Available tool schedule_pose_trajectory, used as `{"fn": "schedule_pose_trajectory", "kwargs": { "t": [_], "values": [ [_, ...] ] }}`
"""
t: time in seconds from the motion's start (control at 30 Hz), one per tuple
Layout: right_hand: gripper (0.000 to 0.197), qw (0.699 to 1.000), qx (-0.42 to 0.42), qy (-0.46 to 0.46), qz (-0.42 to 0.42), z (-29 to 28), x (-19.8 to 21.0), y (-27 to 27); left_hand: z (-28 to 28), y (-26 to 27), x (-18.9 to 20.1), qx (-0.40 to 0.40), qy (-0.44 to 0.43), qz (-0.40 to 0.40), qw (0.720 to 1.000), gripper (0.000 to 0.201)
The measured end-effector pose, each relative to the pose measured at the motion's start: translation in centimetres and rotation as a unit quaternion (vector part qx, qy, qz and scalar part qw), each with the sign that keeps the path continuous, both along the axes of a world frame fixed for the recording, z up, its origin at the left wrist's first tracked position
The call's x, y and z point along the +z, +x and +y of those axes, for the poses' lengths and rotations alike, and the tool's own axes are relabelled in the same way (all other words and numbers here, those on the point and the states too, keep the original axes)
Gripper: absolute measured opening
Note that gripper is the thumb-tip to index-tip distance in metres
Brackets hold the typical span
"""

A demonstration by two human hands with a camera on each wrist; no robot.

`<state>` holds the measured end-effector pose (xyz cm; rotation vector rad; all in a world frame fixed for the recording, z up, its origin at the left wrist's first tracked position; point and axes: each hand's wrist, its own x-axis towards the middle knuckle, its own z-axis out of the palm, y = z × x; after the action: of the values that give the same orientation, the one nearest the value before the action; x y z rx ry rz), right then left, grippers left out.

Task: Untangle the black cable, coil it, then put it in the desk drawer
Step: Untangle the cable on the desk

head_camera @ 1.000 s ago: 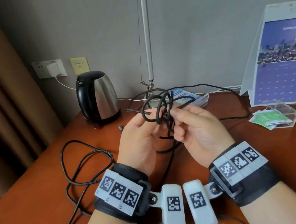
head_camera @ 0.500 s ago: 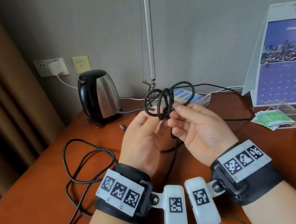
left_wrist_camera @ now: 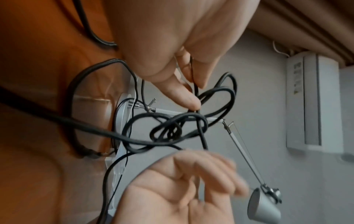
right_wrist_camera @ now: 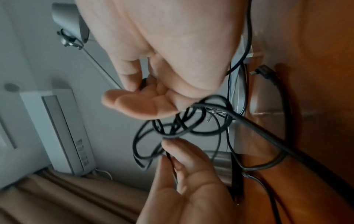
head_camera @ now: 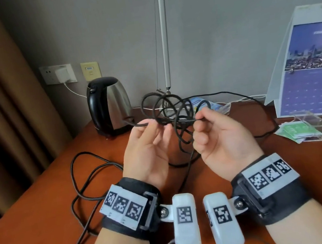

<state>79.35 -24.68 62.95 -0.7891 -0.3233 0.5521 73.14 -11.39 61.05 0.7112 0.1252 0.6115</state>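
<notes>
The two hands have drawn apart since half a second ago, when they were bunched together around one tight cluster of loops in front of the kettle (head_camera: 109, 104). Now the left hand (head_camera: 146, 145) pinches one strand of the black cable (head_camera: 172, 109) between thumb and fingertip, and the right hand (head_camera: 219, 133) has its grip clenched on another strand, so the tangle hangs stretched between them, raised above the surface (head_camera: 32, 205) to the right of the kettle. The loops look wider and looser, which suggests the knot is starting to give, yet several crossings remain. More slack lies on the surface in front of the kettle, so untangling seems unfinished; coiling has not begun.
</notes>
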Motion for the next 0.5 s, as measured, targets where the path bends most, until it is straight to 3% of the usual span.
{"fn": "schedule_pose_trajectory", "kwargs": {
  "t": [0.07, 0.2, 0.33, 0.5],
  "values": [
    [0.019, 0.999, -0.002, -0.025, -0.020, 0.1, -0.3, 0.0, -0.6, -0.1, 0.0, -0.050, 0.033, -0.001, 0.998, 0.006],
    [0.012, 0.999, 0.025, -0.033, -0.033, -0.3, -0.4, 0.4, -0.8, -0.2, 0.0, -0.088, 0.085, 0.009, 0.992, 0.006],
    [0.018, 0.995, 0.078, 0.055, -0.005, -1.2, 0.2, 0.7, -0.3, 0.1, 0.2, 0.002, 0.092, 0.006, 0.996, 0.013],
    [0.030, 0.992, 0.038, 0.119, 0.018, -2.2, 0.8, 1.7, 2.2, 0.3, -0.2, 0.116, -0.030, -0.010, 0.993, 0.019]
  ]
}}
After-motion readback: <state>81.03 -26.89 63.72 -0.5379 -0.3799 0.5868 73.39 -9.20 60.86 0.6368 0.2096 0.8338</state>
